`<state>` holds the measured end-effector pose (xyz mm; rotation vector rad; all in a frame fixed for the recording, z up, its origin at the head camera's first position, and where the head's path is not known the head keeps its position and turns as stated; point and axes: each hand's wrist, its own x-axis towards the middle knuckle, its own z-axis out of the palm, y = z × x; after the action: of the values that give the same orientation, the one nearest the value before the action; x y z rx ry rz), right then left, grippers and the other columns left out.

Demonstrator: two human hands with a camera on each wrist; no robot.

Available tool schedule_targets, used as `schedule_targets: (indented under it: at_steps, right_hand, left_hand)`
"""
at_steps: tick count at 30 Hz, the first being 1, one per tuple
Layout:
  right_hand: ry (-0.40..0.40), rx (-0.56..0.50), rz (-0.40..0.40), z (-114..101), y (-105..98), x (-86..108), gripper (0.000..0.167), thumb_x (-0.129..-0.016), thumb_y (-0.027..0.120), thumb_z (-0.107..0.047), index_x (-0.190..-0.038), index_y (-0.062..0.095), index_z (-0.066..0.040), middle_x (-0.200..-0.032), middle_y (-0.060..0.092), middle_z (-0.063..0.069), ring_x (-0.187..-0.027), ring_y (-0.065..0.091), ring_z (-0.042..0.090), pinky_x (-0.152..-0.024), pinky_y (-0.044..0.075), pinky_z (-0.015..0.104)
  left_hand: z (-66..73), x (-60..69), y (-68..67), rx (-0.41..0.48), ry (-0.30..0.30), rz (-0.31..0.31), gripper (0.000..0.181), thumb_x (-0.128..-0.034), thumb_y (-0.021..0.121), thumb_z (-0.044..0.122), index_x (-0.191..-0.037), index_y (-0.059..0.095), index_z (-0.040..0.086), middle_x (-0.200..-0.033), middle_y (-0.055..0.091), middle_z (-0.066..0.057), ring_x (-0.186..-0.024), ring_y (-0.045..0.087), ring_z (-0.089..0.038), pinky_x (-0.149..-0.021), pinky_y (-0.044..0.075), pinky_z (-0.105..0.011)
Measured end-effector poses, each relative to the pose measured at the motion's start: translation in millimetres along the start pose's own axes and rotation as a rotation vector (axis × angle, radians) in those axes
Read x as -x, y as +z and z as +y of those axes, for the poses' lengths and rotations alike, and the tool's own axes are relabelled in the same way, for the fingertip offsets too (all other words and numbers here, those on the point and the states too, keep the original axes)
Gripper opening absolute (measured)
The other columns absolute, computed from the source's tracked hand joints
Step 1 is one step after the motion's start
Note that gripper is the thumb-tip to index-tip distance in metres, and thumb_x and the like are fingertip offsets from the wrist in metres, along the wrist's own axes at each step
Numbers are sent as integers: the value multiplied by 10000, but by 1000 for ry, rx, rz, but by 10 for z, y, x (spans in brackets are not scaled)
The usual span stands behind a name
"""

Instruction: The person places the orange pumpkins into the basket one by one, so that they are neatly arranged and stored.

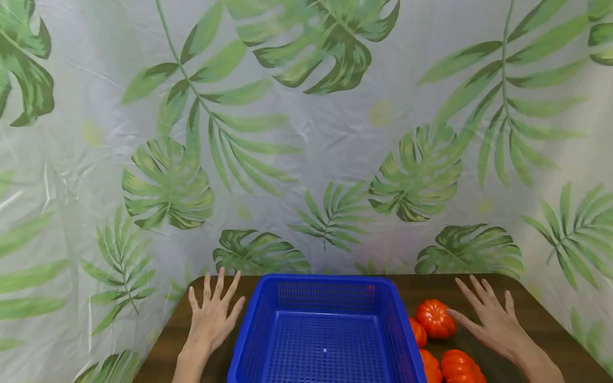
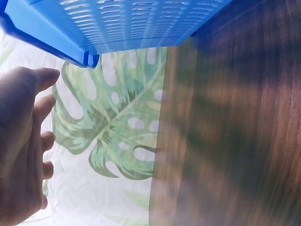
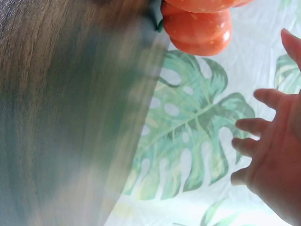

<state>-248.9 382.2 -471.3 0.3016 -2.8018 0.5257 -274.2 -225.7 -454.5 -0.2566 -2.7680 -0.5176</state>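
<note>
A blue plastic basket (image 1: 325, 319) with a perforated floor and walls stands on the table, nothing visible inside it apart from a small white spot on its floor. Left of it, my left hand (image 1: 212, 315) is held with fingers spread, apart from the basket wall (image 2: 141, 23). On the other side, my right hand (image 1: 493, 322) has its fingers spread and holds nothing. Its thumb lies nearest a shiny orange pumpkin (image 1: 436, 318). Several such pumpkins cluster along the basket's right side, one being the ribbed pumpkin (image 1: 461, 367) at the front. The right wrist view shows a pumpkin (image 3: 200, 30) too.
The dark wooden table (image 1: 167, 346) has rounded far corners. Behind and around it hangs a pale curtain (image 1: 330, 159) printed with green leaves, close to the table's far edge.
</note>
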Motion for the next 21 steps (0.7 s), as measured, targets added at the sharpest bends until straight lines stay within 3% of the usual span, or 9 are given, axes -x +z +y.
schedule_targets:
  at_steps: [13,21]
  right_hand:
    - [-1,-19,-18,-86,-9,-22,881,-1024,587,-477,-1681,94,-157,-1683,90,343,-1551,-12,558,-1105,-316,692]
    - [12,-32,-25,-60,18,16,893,-1030,579,-472,-1680,66,-137,-1678,76,352,-1547,-15,563,-1107,-307,700]
  left_hand:
    - [28,27,28,54,7,-38,650,-1083,457,477,-1662,238,278,-1739,83,-194,-1574,-18,-527,-1144,-103,-799]
    - [137,11,76,201,36,-159,609,-1111,381,469,-1665,180,314,-1750,33,-142,-1581,-56,-505,-1127,-153,-796]
